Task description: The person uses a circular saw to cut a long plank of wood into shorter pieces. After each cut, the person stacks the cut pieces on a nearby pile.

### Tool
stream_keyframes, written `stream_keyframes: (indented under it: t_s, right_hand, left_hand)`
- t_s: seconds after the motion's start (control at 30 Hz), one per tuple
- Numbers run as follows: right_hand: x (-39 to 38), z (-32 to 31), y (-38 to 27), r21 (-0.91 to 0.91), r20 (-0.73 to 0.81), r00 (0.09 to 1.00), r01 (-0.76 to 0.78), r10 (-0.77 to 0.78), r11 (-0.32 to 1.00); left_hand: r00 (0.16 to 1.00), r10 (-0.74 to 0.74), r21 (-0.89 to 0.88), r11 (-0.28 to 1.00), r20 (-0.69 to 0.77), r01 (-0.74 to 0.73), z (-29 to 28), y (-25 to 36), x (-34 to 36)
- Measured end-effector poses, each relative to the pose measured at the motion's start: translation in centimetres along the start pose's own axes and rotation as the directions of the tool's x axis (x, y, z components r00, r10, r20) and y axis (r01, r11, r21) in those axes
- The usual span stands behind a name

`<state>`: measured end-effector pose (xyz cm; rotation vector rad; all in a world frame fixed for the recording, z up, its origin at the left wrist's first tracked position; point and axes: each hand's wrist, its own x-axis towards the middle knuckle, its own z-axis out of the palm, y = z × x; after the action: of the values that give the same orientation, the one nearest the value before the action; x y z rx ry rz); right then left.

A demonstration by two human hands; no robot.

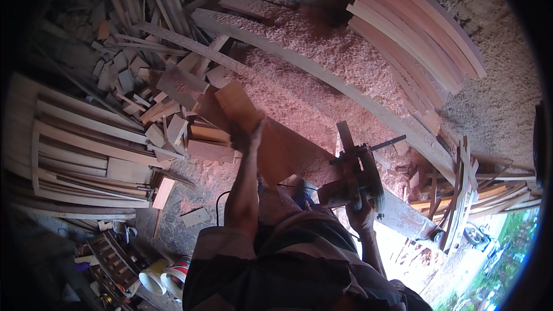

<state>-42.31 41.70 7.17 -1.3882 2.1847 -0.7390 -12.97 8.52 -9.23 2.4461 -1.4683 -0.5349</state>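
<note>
My left hand (pixel 246 137) grips a short light-brown board (pixel 235 103) near the middle of the view. Beneath and beside it lies a wider, darker brown board (pixel 282 150), slanting from upper left down toward the right. My right hand (pixel 362 214) is closed on the handle of a dark power saw (pixel 357 178) over the right end of that board. A metal bar juts from the saw to the upper right. My left fingertips are partly in shadow.
Offcuts (pixel 124 78) heap at upper left. Stacked curved slats (pixel 415 29) lie upper right, a long plank (pixel 322 72) across sawdust. Framed panels (pixel 86 155) stand left, loose strips (pixel 461 190) right. Buckets (pixel 151 279) sit lower left. A black cord (pixel 219 201) loops by my left forearm.
</note>
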Motion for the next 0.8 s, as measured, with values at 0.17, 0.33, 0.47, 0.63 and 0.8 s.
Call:
stream_keyframes:
  t_s: [0.17, 0.33, 0.47, 0.63, 0.8]
  right_hand:
    - [-0.1, 0.1, 0.1, -0.010, 0.137, 0.986, -0.094, 0.094, 0.996]
    - [0.1, 0.0, -0.2, 0.017, 0.102, 0.994, 0.033, -0.035, 0.999]
    - [0.4, -0.4, 0.2, 0.098, 0.048, 0.998, 0.044, -0.049, 0.994]
    - [0.4, -0.8, 0.9, 0.023, 0.145, 0.988, 0.041, -0.044, 0.999]
    - [0.3, -0.3, 1.0, 0.009, 0.247, 0.966, -0.080, 0.075, 0.997]
  left_hand:
    - [0.942, 0.318, 0.066, 0.948, -0.111, -0.312, -0.8, 2.5, -3.3]
    - [0.648, 0.718, 0.065, 0.656, 0.253, -0.752, -4.5, -1.8, -2.3]
    - [0.483, 0.835, 0.040, 0.491, 0.263, -0.870, -5.3, -5.3, -3.4]
    - [0.552, 0.834, 0.150, 0.546, 0.002, -0.824, -3.1, -7.9, -4.9]
    - [0.950, -0.281, -0.976, 0.128, 0.134, 0.176, 0.9, -6.9, -7.0]
